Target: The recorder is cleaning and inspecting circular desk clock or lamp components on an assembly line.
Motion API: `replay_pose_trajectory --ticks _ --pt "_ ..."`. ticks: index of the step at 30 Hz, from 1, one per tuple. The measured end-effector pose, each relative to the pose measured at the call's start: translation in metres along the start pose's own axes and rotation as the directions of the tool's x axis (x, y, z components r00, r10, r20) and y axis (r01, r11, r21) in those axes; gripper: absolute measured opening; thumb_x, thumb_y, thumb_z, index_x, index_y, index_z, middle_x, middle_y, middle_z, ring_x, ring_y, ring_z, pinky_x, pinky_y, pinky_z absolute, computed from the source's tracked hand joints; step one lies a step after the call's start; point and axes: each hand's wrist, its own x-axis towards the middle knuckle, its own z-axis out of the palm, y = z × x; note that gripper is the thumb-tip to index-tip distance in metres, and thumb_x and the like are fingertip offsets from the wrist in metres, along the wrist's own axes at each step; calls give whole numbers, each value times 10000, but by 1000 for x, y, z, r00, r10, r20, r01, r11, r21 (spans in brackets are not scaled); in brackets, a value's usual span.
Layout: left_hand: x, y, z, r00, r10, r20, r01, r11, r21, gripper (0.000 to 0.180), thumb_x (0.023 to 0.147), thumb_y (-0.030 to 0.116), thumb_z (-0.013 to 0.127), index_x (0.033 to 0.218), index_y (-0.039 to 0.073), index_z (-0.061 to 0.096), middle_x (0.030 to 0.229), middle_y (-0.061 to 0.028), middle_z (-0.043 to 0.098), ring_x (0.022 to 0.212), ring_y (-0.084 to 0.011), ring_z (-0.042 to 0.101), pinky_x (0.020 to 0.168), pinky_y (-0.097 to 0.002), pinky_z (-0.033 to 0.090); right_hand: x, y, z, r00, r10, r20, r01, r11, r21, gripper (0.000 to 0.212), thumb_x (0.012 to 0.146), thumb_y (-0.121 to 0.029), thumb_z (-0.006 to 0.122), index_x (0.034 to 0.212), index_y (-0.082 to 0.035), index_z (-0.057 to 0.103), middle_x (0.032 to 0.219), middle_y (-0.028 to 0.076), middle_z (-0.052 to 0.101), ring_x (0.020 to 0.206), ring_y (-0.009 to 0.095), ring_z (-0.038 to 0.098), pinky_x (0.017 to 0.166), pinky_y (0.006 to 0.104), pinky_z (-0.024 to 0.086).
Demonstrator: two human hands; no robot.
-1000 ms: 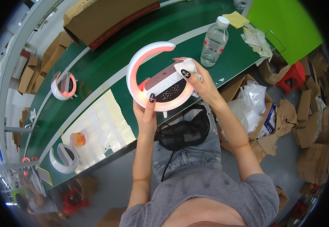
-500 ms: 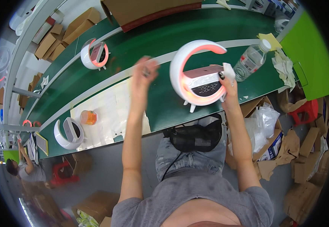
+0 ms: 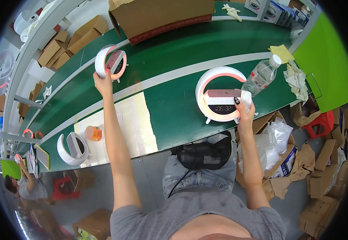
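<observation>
A white C-shaped lamp clock [image 3: 202, 90] with a glowing pink inner rim and a lit display stands on small feet at the bench's near right. My right hand [image 3: 244, 114] is closed on its right side, with a white cloth [image 3: 246, 96] between hand and lamp. Farther off to the left, my left hand [image 3: 103, 82] grips the lower left of a second lit lamp clock [image 3: 99, 64]. That one is tilted on the green bench. An unlit lamp clock [image 3: 63, 150] rests at the near left beside an orange jar [image 3: 93, 133].
A clear plastic bottle [image 3: 260, 77] leans close to the right lamp. Yellow cloth [image 3: 282, 53] and crumpled white cloth [image 3: 296, 81] lie at the right. A large carton [image 3: 162, 18] stands at the back. Pale sheets [image 3: 136, 128] cover part of the bench. A person [image 3: 30, 187] works at far left.
My left hand has moved left and away from me, and now holds the far lamp, which has shifted right. The lamp in my right hand has come down and right onto the bench.
</observation>
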Motion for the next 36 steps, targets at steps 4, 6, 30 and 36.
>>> replay_pose_trajectory --ticks 4,6,30,36 --pt "-46 33 -52 958 18 287 103 911 -400 452 851 96 712 1224 -65 514 1138 -136 622 1025 -191 616 896 -309 485 -5 10 -13 987 -161 -12 155 967 -202 507 813 -108 711 1249 43 502 1126 127 604 1023 187 587 919 314 451" --pt "-74 51 -88 941 33 338 105 919 -381 454 855 68 696 1244 -61 501 1149 -128 615 1044 -185 605 913 -304 476 -7 11 -11 973 -231 -7 221 938 -268 535 792 -88 743 1249 34 493 1136 129 596 1039 190 586 928 318 454" --pt "-185 71 -139 730 24 683 330 863 -382 746 765 19 735 1405 -14 353 1339 -125 481 1241 -201 486 1034 -346 412 -3 22 -35 925 -345 156 374 766 -523 591 681 -89 809 1164 9 483 943 134 661 845 180 655 742 299 525" --pt "-206 84 -125 749 45 661 328 841 -430 620 760 -47 728 1310 -34 440 1221 -91 554 1129 -171 556 961 -308 462 2 19 -41 919 -351 179 390 749 -535 606 684 -103 814 1172 10 473 962 148 667 879 198 668 768 309 524"
